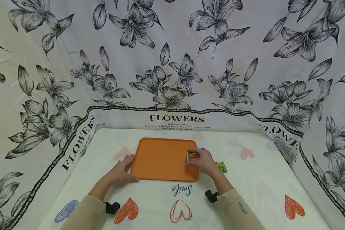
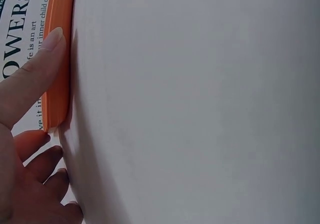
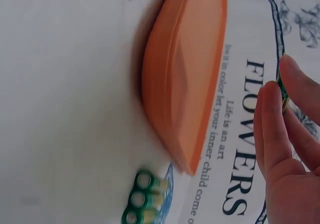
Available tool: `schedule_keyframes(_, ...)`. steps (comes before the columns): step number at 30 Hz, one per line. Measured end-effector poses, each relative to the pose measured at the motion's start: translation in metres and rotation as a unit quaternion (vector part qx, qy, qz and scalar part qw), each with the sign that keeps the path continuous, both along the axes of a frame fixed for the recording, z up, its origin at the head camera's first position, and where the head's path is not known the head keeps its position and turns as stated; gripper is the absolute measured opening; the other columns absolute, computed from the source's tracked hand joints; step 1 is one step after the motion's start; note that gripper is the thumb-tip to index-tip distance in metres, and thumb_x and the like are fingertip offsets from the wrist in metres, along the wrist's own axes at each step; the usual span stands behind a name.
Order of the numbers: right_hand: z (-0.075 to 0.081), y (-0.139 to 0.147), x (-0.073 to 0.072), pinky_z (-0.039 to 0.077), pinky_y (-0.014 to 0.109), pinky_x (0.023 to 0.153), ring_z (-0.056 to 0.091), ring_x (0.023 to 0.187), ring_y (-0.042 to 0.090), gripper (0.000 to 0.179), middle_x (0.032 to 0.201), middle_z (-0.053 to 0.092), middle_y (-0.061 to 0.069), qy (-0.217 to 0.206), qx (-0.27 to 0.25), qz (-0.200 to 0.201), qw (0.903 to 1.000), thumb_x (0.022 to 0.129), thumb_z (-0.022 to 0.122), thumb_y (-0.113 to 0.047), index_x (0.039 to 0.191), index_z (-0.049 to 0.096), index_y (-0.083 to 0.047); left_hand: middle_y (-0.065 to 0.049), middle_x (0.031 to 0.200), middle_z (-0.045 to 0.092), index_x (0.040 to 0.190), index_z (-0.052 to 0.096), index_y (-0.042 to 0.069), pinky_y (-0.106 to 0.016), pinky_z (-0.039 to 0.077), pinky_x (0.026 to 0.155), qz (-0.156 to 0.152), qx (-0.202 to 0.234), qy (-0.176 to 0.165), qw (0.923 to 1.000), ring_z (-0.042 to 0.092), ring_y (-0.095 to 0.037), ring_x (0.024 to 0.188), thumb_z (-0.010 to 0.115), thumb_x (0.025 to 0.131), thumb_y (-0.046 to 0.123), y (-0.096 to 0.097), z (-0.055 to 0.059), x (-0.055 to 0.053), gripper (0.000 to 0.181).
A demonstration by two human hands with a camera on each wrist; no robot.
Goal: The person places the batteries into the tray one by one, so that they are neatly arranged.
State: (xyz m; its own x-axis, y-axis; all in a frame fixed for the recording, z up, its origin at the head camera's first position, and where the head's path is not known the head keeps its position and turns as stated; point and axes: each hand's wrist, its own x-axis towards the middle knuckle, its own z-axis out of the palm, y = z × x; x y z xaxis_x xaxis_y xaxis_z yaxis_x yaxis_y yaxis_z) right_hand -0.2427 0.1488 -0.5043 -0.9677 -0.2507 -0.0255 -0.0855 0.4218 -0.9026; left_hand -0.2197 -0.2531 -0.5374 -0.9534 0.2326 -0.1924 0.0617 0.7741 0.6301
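Observation:
An orange tray (image 1: 162, 159) lies flat on the table. My right hand (image 1: 202, 160) is over the tray's right side and pinches a green battery (image 1: 187, 157) between thumb and fingertips. In the right wrist view the fingers mostly hide this battery. At the tray's left edge rests my left hand (image 1: 121, 171), its fingers loosely spread and its thumb (image 2: 47, 53) laid along the tray's outer wall. Beside the tray's right edge stand several more green batteries (image 3: 138, 199) in a row, partly behind my right wrist in the head view.
The white tablecloth (image 1: 247, 198) carries printed hearts and lettering. Flower-printed fabric (image 1: 172, 76) rises at the back and on both sides of the table. A black wrist camera (image 1: 112, 208) sits on the left wrist, another black camera (image 1: 211, 196) on the right.

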Motion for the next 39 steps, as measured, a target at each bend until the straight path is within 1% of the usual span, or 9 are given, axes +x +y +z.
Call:
schedule_keyframes(5,-0.005,-0.020,-0.001,0.060,0.036,0.087,0.069,0.106,0.019,0.058,0.124,0.069,0.002,-0.011,0.006,0.018,0.9997,0.080,0.086,-0.014,0.134,0.064,-0.011,-0.015,0.168,0.018,0.161,0.025,0.013,-0.068,0.005,0.122,0.009,0.003,-0.016,0.9998,0.005,-0.042,0.156,0.091,0.067,0.048,0.002,0.000,-0.001,0.120)
schedule_keyframes(9,-0.012,-0.039,-0.001,0.059,0.037,0.089,0.068,0.107,0.019,0.058,0.126,0.067,0.004,-0.011,-0.009,0.041,0.9991,0.081,0.085,-0.014,0.135,0.063,-0.010,-0.015,0.168,0.018,0.161,0.025,0.014,-0.068,0.005,0.121,0.014,0.001,-0.025,0.9996,0.005,-0.043,0.155,0.091,0.067,0.048,0.003,-0.002,0.000,0.120)
schedule_keyframes(15,-0.020,-0.062,0.001,0.060,0.034,0.088,0.069,0.104,0.016,0.057,0.123,0.068,0.001,-0.007,-0.011,0.046,0.9988,0.081,0.086,-0.016,0.134,0.064,-0.011,-0.012,0.169,0.018,0.161,0.027,0.018,-0.070,0.007,0.120,0.024,0.000,-0.029,0.9993,0.005,-0.046,0.155,0.091,0.067,0.049,0.005,-0.001,-0.001,0.118)
schedule_keyframes(20,-0.022,-0.078,0.002,0.060,0.033,0.086,0.068,0.102,0.015,0.056,0.120,0.069,-0.001,-0.011,-0.009,0.042,0.9990,0.082,0.085,-0.017,0.134,0.064,-0.012,-0.012,0.169,0.017,0.161,0.028,0.022,-0.072,0.007,0.118,0.028,0.002,-0.032,0.9991,0.005,-0.051,0.153,0.091,0.065,0.052,0.006,-0.002,-0.003,0.119)
schedule_keyframes(24,-0.022,-0.094,0.001,0.060,0.032,0.083,0.068,0.100,0.013,0.056,0.115,0.069,-0.002,-0.023,-0.020,0.041,0.9987,0.081,0.085,-0.016,0.133,0.064,-0.012,-0.015,0.169,0.017,0.161,0.028,0.019,-0.073,0.008,0.118,0.022,0.003,-0.030,0.9993,0.006,-0.054,0.151,0.091,0.065,0.052,0.003,-0.002,-0.002,0.119)
schedule_keyframes(27,-0.022,-0.106,-0.001,0.059,0.030,0.081,0.068,0.098,0.012,0.056,0.113,0.069,-0.003,-0.035,-0.033,0.043,0.9979,0.080,0.086,-0.015,0.131,0.065,-0.012,-0.017,0.168,0.018,0.161,0.028,0.016,-0.073,0.009,0.118,0.016,0.003,-0.023,0.9996,0.007,-0.054,0.151,0.091,0.066,0.050,-0.001,-0.003,-0.002,0.119)
schedule_keyframes(30,-0.023,-0.116,-0.003,0.059,0.028,0.077,0.067,0.095,0.011,0.055,0.110,0.069,-0.003,-0.044,-0.045,0.040,0.9972,0.078,0.087,-0.012,0.129,0.066,-0.012,-0.016,0.168,0.019,0.160,0.029,0.015,-0.072,0.008,0.119,0.013,0.008,-0.022,0.9996,0.007,-0.051,0.152,0.091,0.066,0.049,-0.002,-0.003,-0.002,0.118)
schedule_keyframes(33,-0.025,-0.124,-0.004,0.058,0.027,0.072,0.067,0.091,0.010,0.055,0.106,0.069,-0.003,-0.046,-0.043,0.030,0.9976,0.077,0.088,-0.011,0.128,0.067,-0.012,-0.018,0.168,0.018,0.161,0.028,0.016,-0.072,0.009,0.119,0.009,0.004,-0.020,0.9997,0.008,-0.051,0.152,0.091,0.067,0.050,-0.002,-0.002,-0.003,0.118)
schedule_keyframes(39,-0.030,-0.142,-0.008,0.054,0.023,0.067,0.062,0.078,0.008,0.054,0.090,0.068,-0.002,-0.036,-0.007,-0.002,0.9993,0.073,0.091,-0.010,0.122,0.069,-0.011,-0.018,0.168,0.016,0.161,0.028,0.019,-0.073,0.010,0.118,0.021,-0.008,-0.031,0.9993,0.008,-0.055,0.150,0.091,0.066,0.053,-0.003,0.001,-0.003,0.119)
